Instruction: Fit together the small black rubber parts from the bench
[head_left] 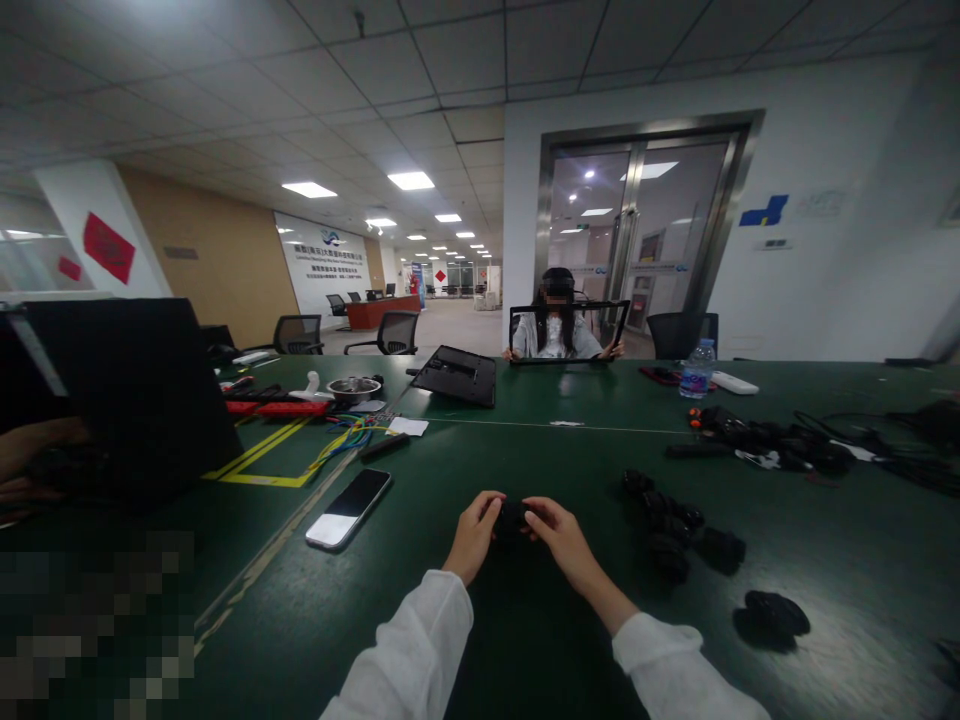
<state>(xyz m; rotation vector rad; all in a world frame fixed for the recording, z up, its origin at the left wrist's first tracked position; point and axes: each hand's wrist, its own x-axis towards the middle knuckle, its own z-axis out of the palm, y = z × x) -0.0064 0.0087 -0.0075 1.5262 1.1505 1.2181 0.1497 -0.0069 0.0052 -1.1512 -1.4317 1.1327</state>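
Both of my hands meet over the green table, fingers pinched on a small black object [512,516] whose kind I cannot make out. My left hand [475,530] grips its left side, and my right hand [559,535] has its right side. Right of my hands lies a cluster of similar dark pieces [667,530], too dark to tell apart. A separate black piece [776,615] rests nearer to me on the right. To the left of my hands a smartphone [349,510] lies flat, screen up.
Across the green table [540,455] a person holds a black rectangular frame [570,362] upright. A black panel [457,376], a metal bowl [354,388] and coloured wires [345,440] lie left of centre. A water bottle [697,370] and tangled black cables [795,440] are to the right.
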